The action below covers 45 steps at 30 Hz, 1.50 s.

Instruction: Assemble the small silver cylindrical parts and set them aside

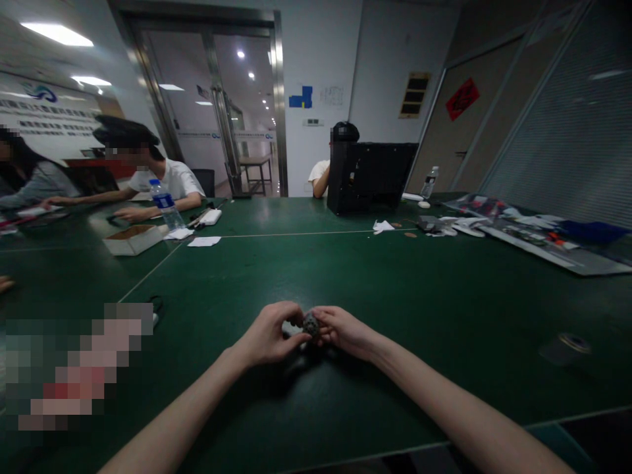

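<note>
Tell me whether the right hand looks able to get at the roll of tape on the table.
Probably yes. The right hand is pinching a small gray ball and would have to let go, but nothing stands between it and the roll of tape on the green table.

Dark green table [375, 276] with a thin pale seam line [296, 233], speckled grey lump [311, 324] in the middle, blue-labelled water bottle [165, 205], and a red diamond sign [463, 99] on the beige door [486, 131].
</note>
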Available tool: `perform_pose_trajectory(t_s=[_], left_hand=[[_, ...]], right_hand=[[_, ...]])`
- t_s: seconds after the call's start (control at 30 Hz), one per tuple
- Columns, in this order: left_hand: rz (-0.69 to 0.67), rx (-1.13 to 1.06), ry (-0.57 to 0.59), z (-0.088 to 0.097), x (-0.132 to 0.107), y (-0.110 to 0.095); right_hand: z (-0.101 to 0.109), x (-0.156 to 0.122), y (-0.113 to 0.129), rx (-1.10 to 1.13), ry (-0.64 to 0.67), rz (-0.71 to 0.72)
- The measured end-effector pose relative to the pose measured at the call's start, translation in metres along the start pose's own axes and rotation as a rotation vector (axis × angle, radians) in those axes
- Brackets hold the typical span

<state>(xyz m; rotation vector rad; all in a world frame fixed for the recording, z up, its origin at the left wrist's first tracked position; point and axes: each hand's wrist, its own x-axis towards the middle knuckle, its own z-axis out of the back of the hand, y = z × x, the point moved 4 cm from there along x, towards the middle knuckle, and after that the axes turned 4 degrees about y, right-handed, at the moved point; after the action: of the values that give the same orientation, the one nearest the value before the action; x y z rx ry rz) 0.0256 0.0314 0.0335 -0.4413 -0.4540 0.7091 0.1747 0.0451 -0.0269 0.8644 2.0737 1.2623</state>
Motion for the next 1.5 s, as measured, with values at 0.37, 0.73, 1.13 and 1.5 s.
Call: perform_pose_trajectory(t_s=[0.37, 0.73, 1.13, 1.5], left_hand=[[0.016, 0.039, 0.078, -0.002, 0.001, 0.004], [0.018, 0.204, 0.075, -0.006, 0.001, 0.01], [0.061, 0.17, 0.139, -0.007, -0.001, 0.009], [0.152, -0.015, 0.156, -0.01, 0.003, 0.01]], right_hand=[[-0.002, -0.004, 0.013, -0.238, -0.074, 0.165], [-0.006, -0.008, 0.021, -0.664, -0.036, 0.324], [-0.013, -0.012, 0.024, -0.851, -0.166, 0.386], [-0.013, -0.013, 0.027, -0.916, -0.199, 0.402]])
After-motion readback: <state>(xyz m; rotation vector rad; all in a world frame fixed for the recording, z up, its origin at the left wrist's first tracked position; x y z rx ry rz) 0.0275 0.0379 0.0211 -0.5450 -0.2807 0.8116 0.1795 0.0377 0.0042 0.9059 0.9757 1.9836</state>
